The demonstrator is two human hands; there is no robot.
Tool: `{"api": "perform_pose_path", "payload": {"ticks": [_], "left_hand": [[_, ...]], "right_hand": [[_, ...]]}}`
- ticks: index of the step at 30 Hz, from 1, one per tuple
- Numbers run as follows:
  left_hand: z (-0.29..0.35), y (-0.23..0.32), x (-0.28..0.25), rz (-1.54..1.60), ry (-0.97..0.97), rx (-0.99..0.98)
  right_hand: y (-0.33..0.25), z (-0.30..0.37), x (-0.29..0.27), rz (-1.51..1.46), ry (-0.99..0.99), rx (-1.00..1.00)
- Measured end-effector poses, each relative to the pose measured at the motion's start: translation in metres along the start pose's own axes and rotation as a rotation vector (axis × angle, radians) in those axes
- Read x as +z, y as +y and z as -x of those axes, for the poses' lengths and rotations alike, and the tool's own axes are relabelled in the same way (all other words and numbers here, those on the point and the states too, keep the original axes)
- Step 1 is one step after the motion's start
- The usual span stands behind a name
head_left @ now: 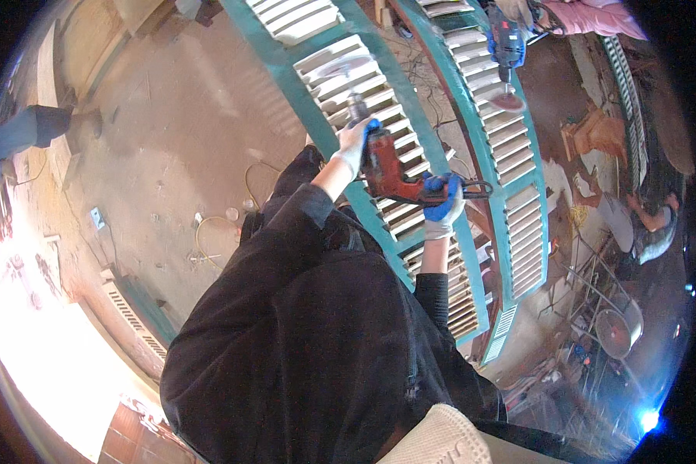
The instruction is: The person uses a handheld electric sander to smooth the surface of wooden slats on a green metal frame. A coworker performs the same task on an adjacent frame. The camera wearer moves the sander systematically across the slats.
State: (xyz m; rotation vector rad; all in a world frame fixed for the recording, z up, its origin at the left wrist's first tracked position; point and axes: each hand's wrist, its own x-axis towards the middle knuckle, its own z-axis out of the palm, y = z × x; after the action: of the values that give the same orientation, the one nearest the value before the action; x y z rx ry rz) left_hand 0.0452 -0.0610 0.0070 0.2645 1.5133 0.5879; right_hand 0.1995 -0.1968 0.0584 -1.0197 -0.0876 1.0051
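Both my hands wear white and blue work gloves and hold a red corded power drill (385,164). My left hand (354,145) is wrapped round its front end, near the chuck. Its rear handle sits in my right hand (444,204), by the black cord. A blurred round disc (339,68) at the drill's tip lies over the pale slats of a long louvred shutter (305,89) with a green frame. Whether the disc touches the slats I cannot tell. The shutter slants down to the right in front of me.
A second green shutter (510,203) stands to the right. Over it a co-worker's gloved hand (516,14) holds a blue drill (507,42) with a reddish disc (507,101). Another person (653,232) is farther right. A yellow hose (201,238) and cables cross the floor.
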Motion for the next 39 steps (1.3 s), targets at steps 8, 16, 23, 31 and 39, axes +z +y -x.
{"api": "perform_pose_path", "payload": {"ticks": [8,16,23,31,39], "left_hand": [[-0.010,-0.024,-0.016,0.351,-0.143,-0.243],[-0.013,-0.028,-0.022,0.315,-0.129,-0.307],[-0.015,-0.036,-0.021,0.357,-0.184,-0.319],[-0.008,-0.020,-0.024,0.229,0.039,-0.289],[-0.030,-0.029,0.007,0.308,0.092,-0.319]], "right_hand": [[-0.015,0.006,0.022,0.110,-0.057,0.027],[-0.004,0.027,0.025,0.174,-0.072,-0.021],[-0.003,0.028,0.019,0.211,-0.138,-0.084],[0.010,0.031,0.011,0.129,0.005,0.002],[-0.016,-0.009,0.022,0.165,-0.065,-0.004]]}}
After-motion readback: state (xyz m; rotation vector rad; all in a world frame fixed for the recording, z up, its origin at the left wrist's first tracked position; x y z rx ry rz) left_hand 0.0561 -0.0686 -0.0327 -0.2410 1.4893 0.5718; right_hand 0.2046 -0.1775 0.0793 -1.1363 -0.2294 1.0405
